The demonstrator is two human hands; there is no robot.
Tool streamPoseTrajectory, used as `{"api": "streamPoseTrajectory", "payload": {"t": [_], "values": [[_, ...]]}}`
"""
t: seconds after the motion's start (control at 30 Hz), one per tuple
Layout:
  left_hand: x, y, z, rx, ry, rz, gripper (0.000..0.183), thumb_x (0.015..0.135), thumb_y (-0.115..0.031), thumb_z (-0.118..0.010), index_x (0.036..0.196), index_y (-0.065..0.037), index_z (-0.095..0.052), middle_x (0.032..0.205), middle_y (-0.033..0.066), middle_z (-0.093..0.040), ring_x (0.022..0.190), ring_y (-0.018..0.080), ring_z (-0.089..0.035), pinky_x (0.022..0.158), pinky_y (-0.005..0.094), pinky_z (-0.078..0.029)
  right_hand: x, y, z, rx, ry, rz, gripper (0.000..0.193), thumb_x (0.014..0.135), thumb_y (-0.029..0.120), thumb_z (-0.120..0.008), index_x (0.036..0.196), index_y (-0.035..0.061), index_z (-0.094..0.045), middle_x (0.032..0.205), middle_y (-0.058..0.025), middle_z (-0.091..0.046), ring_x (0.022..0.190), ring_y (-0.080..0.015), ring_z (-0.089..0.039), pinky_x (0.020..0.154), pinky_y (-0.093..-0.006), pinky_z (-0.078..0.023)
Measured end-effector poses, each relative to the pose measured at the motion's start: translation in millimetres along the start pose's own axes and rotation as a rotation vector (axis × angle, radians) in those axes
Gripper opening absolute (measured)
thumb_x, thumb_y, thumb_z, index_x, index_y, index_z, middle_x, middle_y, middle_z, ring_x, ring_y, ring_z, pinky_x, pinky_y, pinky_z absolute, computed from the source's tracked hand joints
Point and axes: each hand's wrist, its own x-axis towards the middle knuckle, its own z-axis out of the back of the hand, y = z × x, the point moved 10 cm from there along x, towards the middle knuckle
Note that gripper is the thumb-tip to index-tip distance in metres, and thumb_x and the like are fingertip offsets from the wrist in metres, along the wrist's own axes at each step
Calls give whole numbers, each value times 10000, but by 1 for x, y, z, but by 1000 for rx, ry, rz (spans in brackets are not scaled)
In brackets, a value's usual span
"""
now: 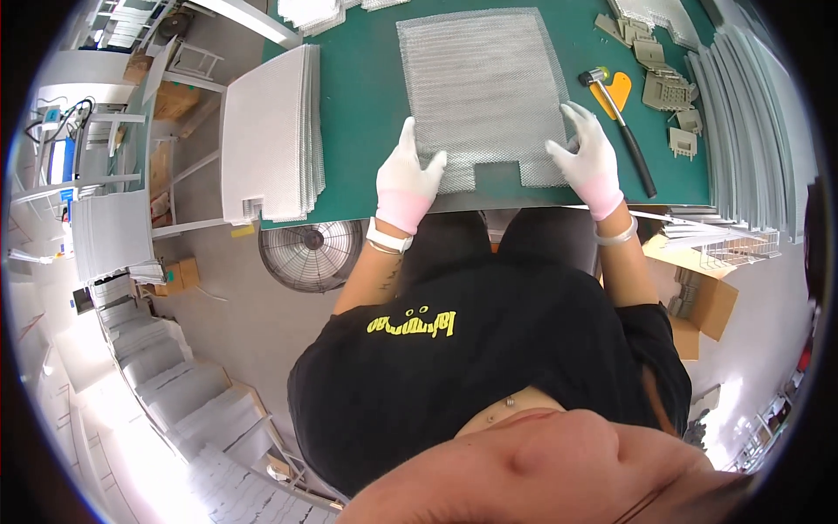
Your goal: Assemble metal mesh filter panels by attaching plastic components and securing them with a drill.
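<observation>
A silvery mesh panel [489, 87] with a notch in its near edge lies in front of me over the green tabletop, close to the table's front edge. My left hand [408, 179], in a white glove with a pink cuff, holds its left edge; the thumb rests over the mesh and the fingers run along the side. Gloved the same way, my right hand [590, 162] grips the right edge, with fingertips at the side and thumb over the near right corner. Whether it is one panel or several together, I cannot tell.
A stack of mesh panels [272, 135] stands at the left. To the right lie a black-handled hammer [630, 144], an orange piece [618, 90] and several beige plastic parts [668, 90]. More stacked panels [751, 131] line the right side. A round fan [312, 253] sits below the table.
</observation>
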Motion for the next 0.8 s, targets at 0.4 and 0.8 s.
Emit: {"api": "streamPoseTrajectory", "payload": {"t": [0.4, 0.8], "values": [[1, 8, -18, 117, -13, -43, 751, 856, -325, -704, 1444, 29, -400, 1179, 242, -632, 1036, 377, -646, 873, 415, -535, -9, -21, -22, -181, -45, 80, 596, 788, 199, -749, 1335, 61, -554, 1373, -115, -556, 927, -245, -637, 814, -318, -530], [3, 10, -20, 119, -2, -15, 760, 861, -337, -691, 1458, 17, -383, 1168, 224, -628, 1018, 371, -646, 855, 421, -534, -6, -23, -28, -288, 62, 31, 601, 820, 260, -726, 1351, 72, -517, 1393, -164, -508, 1192, -348, -571, 966, -395, -507]]}}
